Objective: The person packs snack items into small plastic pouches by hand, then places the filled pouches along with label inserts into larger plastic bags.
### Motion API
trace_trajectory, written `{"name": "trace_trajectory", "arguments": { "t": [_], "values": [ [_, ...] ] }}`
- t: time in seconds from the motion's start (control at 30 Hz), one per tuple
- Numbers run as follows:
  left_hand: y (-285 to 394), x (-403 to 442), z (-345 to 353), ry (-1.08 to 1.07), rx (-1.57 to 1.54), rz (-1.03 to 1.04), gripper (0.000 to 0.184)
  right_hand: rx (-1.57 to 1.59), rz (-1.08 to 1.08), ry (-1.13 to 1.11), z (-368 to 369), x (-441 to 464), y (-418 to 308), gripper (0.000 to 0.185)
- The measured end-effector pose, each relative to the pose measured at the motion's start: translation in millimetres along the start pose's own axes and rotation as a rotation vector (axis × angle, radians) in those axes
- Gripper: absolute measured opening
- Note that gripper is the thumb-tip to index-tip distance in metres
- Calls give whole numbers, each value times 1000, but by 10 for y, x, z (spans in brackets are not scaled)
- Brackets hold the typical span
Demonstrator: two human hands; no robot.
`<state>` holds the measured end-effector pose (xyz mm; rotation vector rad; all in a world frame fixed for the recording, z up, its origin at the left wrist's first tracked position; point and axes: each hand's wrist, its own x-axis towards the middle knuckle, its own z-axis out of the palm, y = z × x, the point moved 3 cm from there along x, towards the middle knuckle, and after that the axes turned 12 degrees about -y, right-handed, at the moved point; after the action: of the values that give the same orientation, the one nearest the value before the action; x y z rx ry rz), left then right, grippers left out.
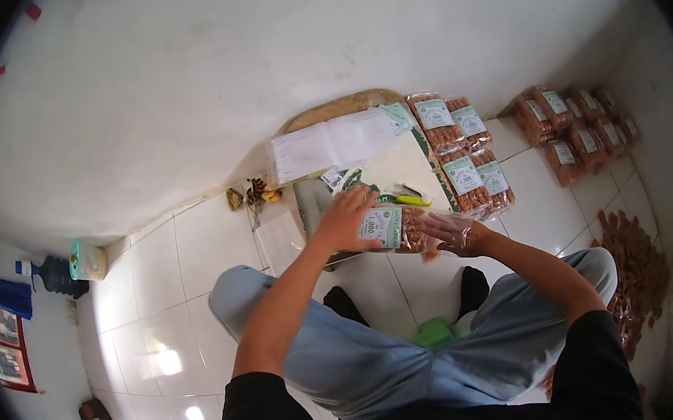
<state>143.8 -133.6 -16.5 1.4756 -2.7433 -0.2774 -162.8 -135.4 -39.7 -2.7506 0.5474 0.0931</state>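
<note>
A clear plastic packet of brown snack pieces [413, 231] with a green and white label lies across the near edge of a low table. Its left end is under my left hand [344, 221], fingers on the far side and thumb on the near side. My right hand [454, 233] closes over the right end, where loose clear plastic lies about the fingers. Just beyond the packet is a yellow-green cutter [414, 200]. Flat clear bags [330, 147] are stacked at the table's far left, with green printed labels [399, 118] beside them.
Several filled packets [463, 173] stand in rows on the table's right. More packets [580, 134] are piled on the floor against the wall. Brown pieces [633, 262] lie heaped at the right. Bananas [272, 195] rest left of the table, and a green object [433, 333] sits between my feet.
</note>
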Motion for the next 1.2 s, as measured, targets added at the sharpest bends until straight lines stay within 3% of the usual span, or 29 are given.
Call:
{"name": "trace_trajectory", "arguments": {
  "t": [0.03, 0.17, 0.23, 0.3, 0.43, 0.5, 0.53, 0.6, 0.73, 0.8, 0.87, 0.97, 1.0, 1.03, 1.2],
  "values": [
    [123, 10, 13, 17, 14, 127, 110, -4, -5, -3, 30, 37, 25, 75],
    [249, 39, 115, -43, 73, 170, 121, -21, -50, -35, 20, 113, 71, 71],
    [155, 79, 182, -78, 6, 142, 122, -17, -21, -93, -138, 104, 91, 68],
    [74, 52, 185, -99, 10, 103, 120, -161, -76, -299, -277, -22, 134, 66],
    [-79, -70, 142, -79, 0, -33, 121, -338, -12, -233, -246, -218, 389, 59],
    [-107, -133, 126, -96, -26, -95, 122, 165, 270, -158, -292, -174, 505, 49],
    [-112, -169, 123, -120, -50, -140, 123, 163, 257, -163, -320, -100, 498, 49],
    [-87, -249, 132, -89, -38, -181, 123, 893, 531, -99, -304, 77, 500, 42],
    [-71, -311, 118, -106, -90, -287, 124, 1114, 663, -40, -337, 390, 337, 36],
    [-43, -358, 114, -87, -97, -338, 125, 1073, 562, 14, -340, 594, 431, 30],
    [4, -416, 130, -71, -103, -386, 126, 830, 452, 104, -522, 907, 478, 24],
    [15, -463, 94, 35, -216, -558, 129, 802, 317, 274, -1087, 1234, 183, 16],
    [19, -486, 44, 102, -280, -617, 132, 1005, 368, 280, -1256, 1320, 58, 15],
    [11, -506, -14, 172, -342, -674, 135, 999, 276, 334, -1396, 1412, -13, 14],
    [38, -512, -211, 303, -497, -708, 142, 831, -12, 381, -1974, 1650, -373, 9]
  ]
}}
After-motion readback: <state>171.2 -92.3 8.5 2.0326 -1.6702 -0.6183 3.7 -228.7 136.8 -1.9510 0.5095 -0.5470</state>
